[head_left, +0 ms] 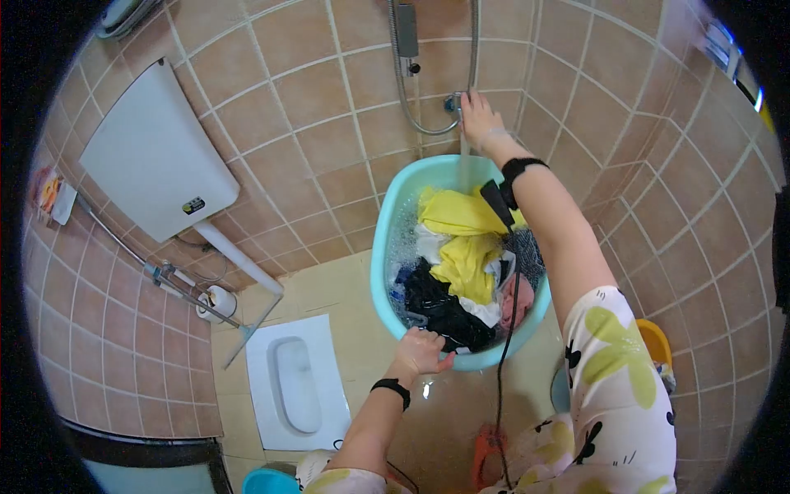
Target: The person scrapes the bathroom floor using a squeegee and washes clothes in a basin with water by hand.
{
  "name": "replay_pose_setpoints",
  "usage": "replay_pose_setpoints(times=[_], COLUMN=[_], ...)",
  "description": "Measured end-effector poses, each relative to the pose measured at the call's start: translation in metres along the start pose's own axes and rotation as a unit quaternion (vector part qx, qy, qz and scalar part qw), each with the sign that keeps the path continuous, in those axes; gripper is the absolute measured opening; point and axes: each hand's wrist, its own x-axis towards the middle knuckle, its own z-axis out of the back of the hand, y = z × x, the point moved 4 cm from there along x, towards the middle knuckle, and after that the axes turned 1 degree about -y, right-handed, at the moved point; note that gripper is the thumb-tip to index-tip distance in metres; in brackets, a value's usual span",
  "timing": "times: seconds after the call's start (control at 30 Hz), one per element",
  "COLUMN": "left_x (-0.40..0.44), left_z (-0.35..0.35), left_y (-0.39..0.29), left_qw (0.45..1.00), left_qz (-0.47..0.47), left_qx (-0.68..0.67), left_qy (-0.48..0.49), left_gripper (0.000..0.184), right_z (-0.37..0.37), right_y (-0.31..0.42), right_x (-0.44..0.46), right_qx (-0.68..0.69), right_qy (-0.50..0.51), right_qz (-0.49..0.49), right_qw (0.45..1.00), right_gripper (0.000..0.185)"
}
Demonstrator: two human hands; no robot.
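Clothes (465, 272) lie heaped in a large pale turquoise tub (380, 272) on a tiled bathroom floor, seen from above through a head-worn camera. Yellow fabric sits at the top and middle of the pile, black fabric toward the near left, with white, pink and dark patterned pieces around them. Suds and water show along the tub's left side.

At the far end, a stream of water (465, 165) falls into the tub from a wall tap (452, 102). The person's right hand (482, 117) reaches over to this tap, its fingers nearly straight and close together against the fitting; whether they grip it cannot be told. The left hand (424, 352) is at the near rim of the tub, beside the black fabric, fingers partly curled and thumb pointing right; how firmly they hold the rim is unclear.

Both wrists wear black bands, and a dark cord (499, 395) hangs across the tub's right part toward the floor. Left of the tub is a white squat toilet (260, 370), with a white cistern (160, 156) on the wall above. A red slipper (489, 453) shows below the tub.
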Motion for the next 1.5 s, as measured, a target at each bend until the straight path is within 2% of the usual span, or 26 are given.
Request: replay_pose_setpoints(times=[0.13, 0.2, 0.33, 0.53, 0.63, 0.7, 0.73, 0.8, 0.83, 0.87, 0.93, 0.97, 1.0, 1.03, 1.07, 1.13, 1.2, 1.23, 1.27, 1.3, 1.33, 1.4, 1.47, 1.5], left_x=[-0.002, 0.000, -0.004, -0.002, -0.001, 0.000, 0.003, -0.001, 0.000, 0.001, 0.002, 0.002, 0.002, 0.002, -0.002, -0.006, -0.005, -0.006, -0.007, -0.007, -0.006, -0.004, -0.003, -0.004], left_z=[-0.001, -0.003, 0.000, -0.002, 0.001, 0.002, 0.003, 0.000, -0.001, -0.001, -0.005, -0.001, 0.003, 0.002, -0.001, -0.004, -0.002, -0.002, 0.000, 0.003, 0.007, 0.013, 0.009, 0.007], left_y=[0.000, 0.006, 0.002, 0.006, 0.001, 0.003, 0.006, 0.003, 0.003, 0.002, 0.003, 0.002, 0.001, 0.001, 0.001, -0.002, 0.000, -0.002, -0.004, -0.006, -0.009, -0.011, -0.011, -0.012], left_qw=[1.000, 1.000, 0.998, 0.998, 0.997, 0.998, 0.998, 0.999, 0.999, 0.998, 0.997, 0.997, 0.997, 0.999, 0.999, 0.999, 0.999, 0.999, 0.999, 0.999, 0.999, 0.999, 0.999, 0.998], left_qz=[0.005, 0.005, 0.000, -0.018, -0.020, -0.012, -0.009, -0.014, -0.006, -0.006, 0.017, 0.017, 0.018, 0.017, 0.017, 0.020, 0.019, 0.023, 0.031, 0.034, 0.032, 0.041, 0.023, 0.020], left_qx=[-0.027, -0.028, -0.047, -0.051, -0.055, -0.060, -0.053, -0.040, -0.034, -0.048, -0.046, -0.042, -0.037, -0.034, -0.027, -0.031, -0.026, -0.019, -0.013, -0.011, -0.016, 0.017, 0.019, 0.036], left_qy=[-0.006, -0.001, -0.036, -0.042, -0.044, -0.014, -0.016, -0.017, 0.038, 0.040, 0.064, 0.065, 0.063, 0.031, 0.005, -0.004, -0.018, -0.028, -0.038, -0.027, -0.024, 0.020, 0.023, 0.038], left_gripper=[0.035, 0.035, 0.036, 0.033, 0.035, 0.035, 0.035, 0.035, 0.036, 0.036, 0.038, 0.038, 0.038, 0.038, 0.039, 0.039, 0.039, 0.039, 0.040, 0.041, 0.041, 0.045, 0.048, 0.048], right_z=[-0.018, -0.026, -0.013, -0.012, -0.017, -0.006, 0.000, 0.007, 0.011, 0.008, -0.002, 0.019, -0.010, -0.003, -0.007, 0.026, 0.027, 0.015, -0.002, -0.026, -0.016, -0.010, -0.012, -0.012], right_y=[0.002, -0.001, -0.001, 0.010, 0.020, 0.024, 0.024, 0.016, 0.011, 0.011, 0.020, 0.041, 0.039, 0.060, 0.068, 0.080, 0.088, 0.090, 0.085, 0.088, 0.090, 0.095, 0.095, 0.096], right_x=[0.054, 0.072, 0.072, 0.088, 0.089, 0.085, 0.085, 0.073, 0.064, 0.046, -0.010, -0.062, -0.116, -0.174, -0.237, -0.329, -0.392, -0.413, -0.429, -0.441, -0.443, -0.441, -0.442, -0.442], right_qx=[0.005, 0.008, -0.051, -0.042, -0.066, 0.005, 0.011, 0.011, 0.015, 0.006, 0.052, 0.035, 0.060, -0.018, -0.051, -0.086, -0.107, -0.074, -0.041, -0.030, -0.022, 0.016, 0.008, -0.006], right_qy=[0.020, 0.114, 0.116, 0.032, 0.079, 0.021, 0.016, 0.002, 0.022, 0.033, 0.107, 0.340, 0.297, 0.515, 0.600, 0.667, 0.657, 0.525, 0.370, 0.277, 0.219, 0.267, 0.268, 0.223], right_qz=[0.024, -0.029, 0.003, -0.021, -0.058, -0.144, -0.140, -0.064, -0.043, -0.044, -0.001, 0.032, 0.143, 0.192, 0.240, 0.294, 0.346, 0.282, 0.208, 0.200, 0.206, 0.100, 0.068, 0.068], right_qw=[0.999, 0.993, 0.992, 0.998, 0.993, 0.989, 0.990, 0.998, 0.999, 0.998, 0.993, 0.939, 0.942, 0.835, 0.761, 0.679, 0.661, 0.800, 0.904, 0.940, 0.953, 0.958, 0.961, 0.973], right_gripper=[0.060, 0.049, 0.038, 0.032, 0.022, 0.021, 0.021, 0.026, 0.040, 0.040, 0.053, 0.056, 0.047, 0.052, 0.058, 0.061, 0.046, 0.036, 0.026, 0.014, 0.014, 0.018, 0.017, 0.015])
